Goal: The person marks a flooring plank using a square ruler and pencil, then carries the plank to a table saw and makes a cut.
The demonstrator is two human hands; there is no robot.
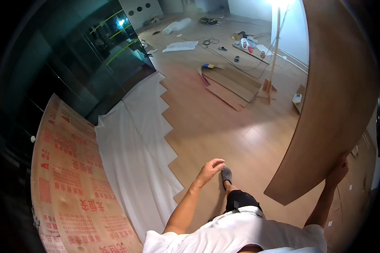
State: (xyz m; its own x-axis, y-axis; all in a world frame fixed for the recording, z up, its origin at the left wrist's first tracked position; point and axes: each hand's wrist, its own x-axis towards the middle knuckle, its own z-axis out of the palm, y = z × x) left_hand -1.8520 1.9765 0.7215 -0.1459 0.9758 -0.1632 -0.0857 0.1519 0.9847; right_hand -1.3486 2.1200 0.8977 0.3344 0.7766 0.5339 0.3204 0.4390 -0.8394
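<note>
My right hand (338,168) grips a long brown floor plank (321,105) held upright on the right side, reaching from near my hand past the top of the view. My left hand (211,168) hangs in front of my body with loosely curved fingers and nothing in it. Below it is my foot in a grey slipper (226,175) on wood-look flooring (211,126). To the left, white underlay (126,147) borders the stepped edge of the laid planks, beside a printed plywood board (71,164).
A dark glass wall (84,55) stands at upper left. Ahead lie cardboard pieces (230,84), a wooden post on a cross base (270,84), cables (209,44), slippers (236,58), a rolled white sheet (175,26) and scattered bags and tools (247,44) near a white wall.
</note>
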